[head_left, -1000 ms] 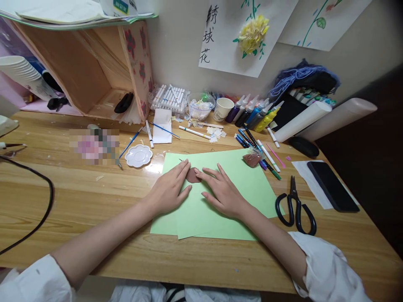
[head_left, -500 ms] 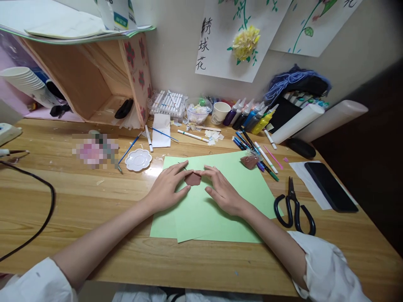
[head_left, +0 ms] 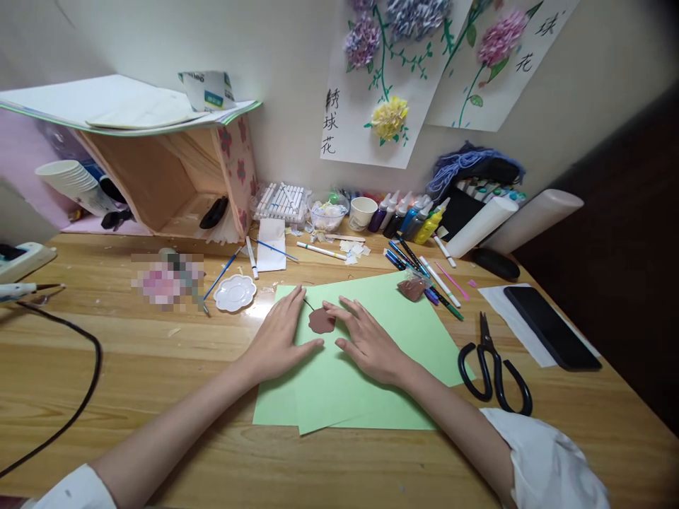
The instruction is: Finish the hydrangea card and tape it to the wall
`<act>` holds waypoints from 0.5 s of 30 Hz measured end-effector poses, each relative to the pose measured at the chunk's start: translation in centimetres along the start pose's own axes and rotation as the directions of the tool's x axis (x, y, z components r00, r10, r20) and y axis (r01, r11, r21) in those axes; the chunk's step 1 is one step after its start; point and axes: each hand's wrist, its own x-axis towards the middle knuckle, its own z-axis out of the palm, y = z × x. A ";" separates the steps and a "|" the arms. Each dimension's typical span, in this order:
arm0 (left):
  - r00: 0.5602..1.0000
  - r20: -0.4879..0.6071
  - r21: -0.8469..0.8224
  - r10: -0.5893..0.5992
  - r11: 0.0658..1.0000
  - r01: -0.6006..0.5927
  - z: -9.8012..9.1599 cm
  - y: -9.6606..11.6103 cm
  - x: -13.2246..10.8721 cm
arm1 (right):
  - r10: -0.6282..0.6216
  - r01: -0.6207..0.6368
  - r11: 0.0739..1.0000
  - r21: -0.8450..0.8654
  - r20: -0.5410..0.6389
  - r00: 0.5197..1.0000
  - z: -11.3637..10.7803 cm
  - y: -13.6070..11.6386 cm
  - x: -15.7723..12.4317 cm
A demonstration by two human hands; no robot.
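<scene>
A flat, wavy-edged brown piece [head_left: 321,322], which looks like modelling clay, lies on the green paper [head_left: 366,410]. My left hand [head_left: 276,336] rests on the paper to its left, fingers stretched out and thumb spread, apart from the piece. A thin dark line shows between those fingertips and the piece. My right hand [head_left: 368,339] lies on the other side with fingers apart; its index fingertip touches the piece's upper right edge. Near the paper's upper right corner sits a small clear bag of brown material [head_left: 412,285].
Black-handled scissors [head_left: 493,360] and a phone [head_left: 552,327] lie to the right. Pens [head_left: 424,268] and paint bottles [head_left: 408,215] are behind the paper. A white flower-shaped palette [head_left: 235,293] sits left of it. A black cable [head_left: 95,353] curves across the left side.
The view has tilted upward, showing more of the wall. My left fingers have drawn away from the brown piece, and more of its outline shows. My right hand stays beside it.
</scene>
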 end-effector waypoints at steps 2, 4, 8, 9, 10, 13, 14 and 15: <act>1.000 0.018 0.026 0.018 0.999 -0.019 -0.1 0.0 -0.1 | 0.047 -0.048 0.999 -0.019 -0.028 0.998 0.3 0.1 0.2; 1.000 -0.012 0.065 0.004 0.998 -0.003 -0.2 -0.1 0.0 | 0.111 -0.115 0.993 -0.039 -0.077 0.991 0.7 0.0 0.7; 0.978 -0.167 0.119 -0.128 0.982 0.149 -0.3 -1.1 0.7 | 0.212 -0.223 0.974 -0.038 -0.194 0.958 1.7 -0.8 2.2; 0.970 -0.188 0.115 -0.157 0.977 0.180 -0.3 -1.4 0.9 | 0.217 -0.227 0.973 -0.024 -0.219 0.951 1.6 -0.8 2.5; 0.966 -0.192 0.111 -0.175 0.974 0.198 -0.2 -1.8 1.0 | 0.232 -0.241 0.971 -0.005 -0.248 0.941 1.1 -0.7 2.8; 0.973 -0.161 0.126 -0.164 0.975 0.185 0.2 -2.5 1.2 | 0.388 -0.400 0.916 0.044 -0.357 0.850 -2.5 1.9 2.7; 0.978 -0.151 0.136 -0.145 0.977 0.166 0.4 -2.6 1.2 | 0.472 -0.496 0.867 0.049 -0.397 0.787 -4.4 3.5 2.3; 0.982 -0.143 0.147 -0.125 0.978 0.146 0.7 -2.7 1.1 | 0.523 -0.559 0.828 0.043 -0.418 0.743 -6.4 5.3 1.5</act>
